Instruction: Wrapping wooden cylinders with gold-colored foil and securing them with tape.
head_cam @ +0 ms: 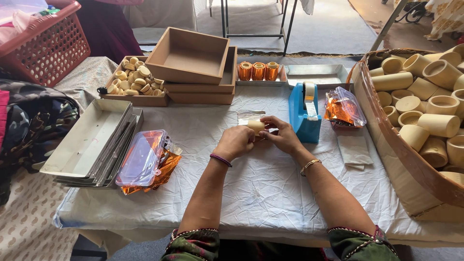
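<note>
Over the white-clothed desk (261, 188), the left hand (235, 141) and right hand (284, 137) each close their grip on a cream ring (256, 126) held between them above the middle, just left of the blue tape dispenser (303, 116), with three orange-wrapped rings (258, 71) and brown trays (193, 63) beyond.

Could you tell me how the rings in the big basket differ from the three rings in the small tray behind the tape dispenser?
The basket rings are bare cream; the tray rings are covered in shiny orange foil. The basket rings lie heaped at all angles, many of them, while the tray rings are only three, side by side in a neat row. The basket is at the right edge; the tray sits at the far middle of the table. Both sets are short hollow cylinders.
</note>
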